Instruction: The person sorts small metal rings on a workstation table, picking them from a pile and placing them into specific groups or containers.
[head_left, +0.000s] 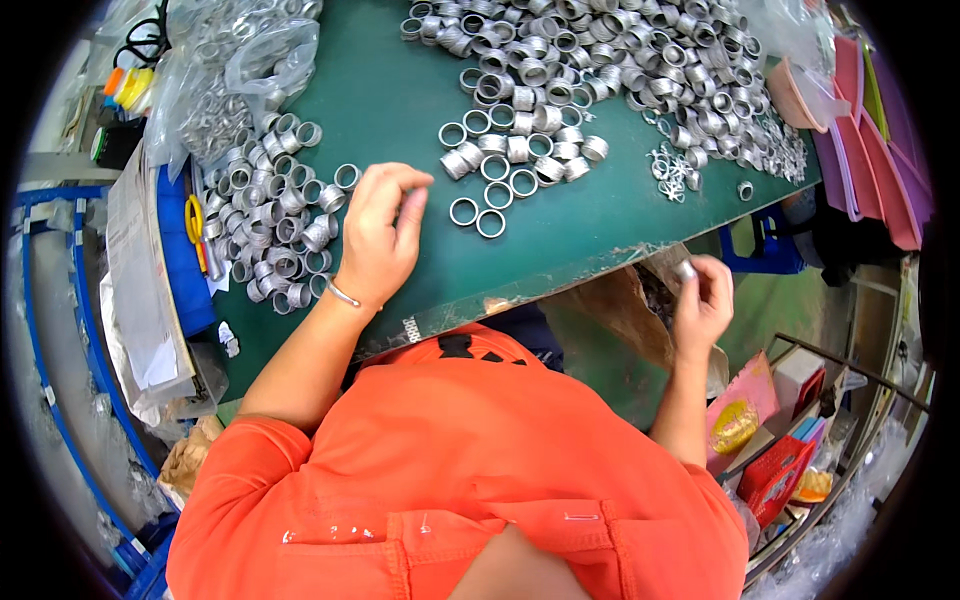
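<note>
My left hand (382, 232), a bangle on its wrist, hovers over the green table (420, 270) beside the left heap of silver metal rings (285, 230). Its fingers are loosely bent, with the thumb apart and nothing visible between them. Past the table's front edge, my right hand (704, 305) pinches a small silvery metal ring (685, 271), mostly covered by the fingers. Below that hand is an open brown paper bag (625, 310). Several loose rings (493, 195) lie in the middle of the table, in front of a large ring heap (600, 50).
Tiny metal parts (672, 172) lie at the right of the table by a pink scoop-like container (797, 95). Clear plastic bags (265, 60) stand at the far left. Pink and purple bins (875, 150), a blue stool (765, 240) and a cluttered rack (790, 440) are on the right.
</note>
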